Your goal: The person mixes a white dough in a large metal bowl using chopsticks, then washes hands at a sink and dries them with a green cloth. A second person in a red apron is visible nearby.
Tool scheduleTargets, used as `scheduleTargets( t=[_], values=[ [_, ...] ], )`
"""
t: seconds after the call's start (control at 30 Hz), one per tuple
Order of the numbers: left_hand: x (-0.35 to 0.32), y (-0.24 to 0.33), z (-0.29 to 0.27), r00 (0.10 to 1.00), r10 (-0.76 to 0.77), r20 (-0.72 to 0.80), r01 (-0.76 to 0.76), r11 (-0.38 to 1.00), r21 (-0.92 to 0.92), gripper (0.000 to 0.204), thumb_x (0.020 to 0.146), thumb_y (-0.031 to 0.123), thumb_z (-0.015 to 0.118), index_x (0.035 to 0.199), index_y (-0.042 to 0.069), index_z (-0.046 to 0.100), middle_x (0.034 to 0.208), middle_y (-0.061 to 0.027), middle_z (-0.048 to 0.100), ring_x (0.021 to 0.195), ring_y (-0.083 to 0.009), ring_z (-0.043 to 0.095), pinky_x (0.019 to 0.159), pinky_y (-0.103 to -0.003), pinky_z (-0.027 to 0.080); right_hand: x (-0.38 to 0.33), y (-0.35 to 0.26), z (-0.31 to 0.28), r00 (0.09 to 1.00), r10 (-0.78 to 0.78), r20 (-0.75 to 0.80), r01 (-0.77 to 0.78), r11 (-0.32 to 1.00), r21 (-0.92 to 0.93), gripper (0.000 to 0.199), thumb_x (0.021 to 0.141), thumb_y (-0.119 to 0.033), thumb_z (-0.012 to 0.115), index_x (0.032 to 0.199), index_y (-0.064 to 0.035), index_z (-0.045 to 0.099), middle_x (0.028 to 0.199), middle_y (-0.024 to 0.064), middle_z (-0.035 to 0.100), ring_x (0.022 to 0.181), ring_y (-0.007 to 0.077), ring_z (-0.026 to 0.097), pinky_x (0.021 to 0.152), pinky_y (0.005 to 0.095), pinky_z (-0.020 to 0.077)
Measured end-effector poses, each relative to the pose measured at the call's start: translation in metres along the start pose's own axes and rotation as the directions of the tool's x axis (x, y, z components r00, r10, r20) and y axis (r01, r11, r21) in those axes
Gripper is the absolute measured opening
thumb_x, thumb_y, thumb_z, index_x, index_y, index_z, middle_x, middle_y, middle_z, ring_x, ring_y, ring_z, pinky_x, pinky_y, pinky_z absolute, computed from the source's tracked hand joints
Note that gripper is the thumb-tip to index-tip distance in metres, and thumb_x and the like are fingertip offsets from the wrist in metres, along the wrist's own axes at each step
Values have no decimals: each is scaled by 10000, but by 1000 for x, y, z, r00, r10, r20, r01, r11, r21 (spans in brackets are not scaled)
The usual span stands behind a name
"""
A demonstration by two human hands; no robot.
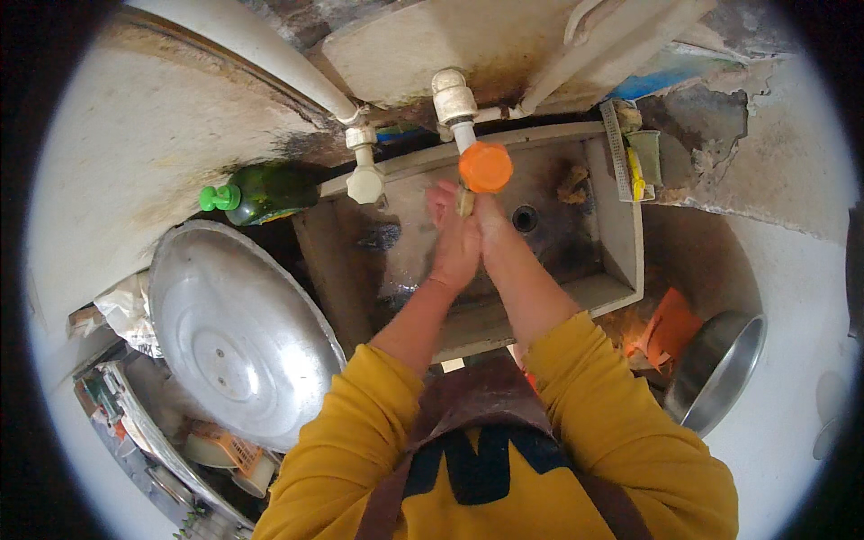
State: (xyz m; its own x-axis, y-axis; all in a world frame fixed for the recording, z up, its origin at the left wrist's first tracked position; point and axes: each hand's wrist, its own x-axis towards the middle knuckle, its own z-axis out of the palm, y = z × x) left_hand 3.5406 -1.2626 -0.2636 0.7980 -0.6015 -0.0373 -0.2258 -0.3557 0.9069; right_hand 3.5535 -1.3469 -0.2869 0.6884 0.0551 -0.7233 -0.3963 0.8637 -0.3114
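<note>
Beneath a tap with an orange knob [486,167], both my hands meet over a stone-coloured sink [396,317]. My left hand [458,251] presses against the inner side of my right hand [489,216]. The spout [465,202] and the knob cover part of the right hand. Some reddish, blurred fingers show left of the spout, and I cannot tell which hand they belong to. No object shows in either hand. Water glistens on the sink bottom left of my hands. The dark drain [525,218] lies to the right of my right wrist.
A second tap with a pale knob [364,184] stands to the left. Beyond it lies a green bottle [270,192] with a green cap. A large metal basin [238,337] leans at the left. A plastic basket [621,153] sits on the sink's right rim; a metal pot [720,373] is lower right.
</note>
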Motion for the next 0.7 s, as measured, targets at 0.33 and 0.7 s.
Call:
scheduleTargets(
  t=[0.33, 0.7],
  values=[
    [-36, -33, 14, 985, -6, 175, -93, 828, 553, 499, 821, 102, 520, 1305, 20, 433, 1341, -227, 421, 1257, -392, 369, 1045, -452, 332, -11, 5, 12, 961, -111, -254, -223, 232, -947, 597, 917, -410, 470, 1347, -14, 351, 1056, 227, 623, 1022, 344, 593, 906, 440, 432],
    [-26, -21, 1, 997, -26, 70, -3, 921, 389, 684, 747, 110, 657, 1343, -3, 340, 1424, -293, 241, 1304, -474, 256, 1071, -528, 242, -39, 14, 1, 975, -133, -180, 31, 878, -478, 444, 919, -263, 524, 1265, 8, 455, 1259, 134, 521, 1132, 233, 517, 986, 350, 391]
  ],
)
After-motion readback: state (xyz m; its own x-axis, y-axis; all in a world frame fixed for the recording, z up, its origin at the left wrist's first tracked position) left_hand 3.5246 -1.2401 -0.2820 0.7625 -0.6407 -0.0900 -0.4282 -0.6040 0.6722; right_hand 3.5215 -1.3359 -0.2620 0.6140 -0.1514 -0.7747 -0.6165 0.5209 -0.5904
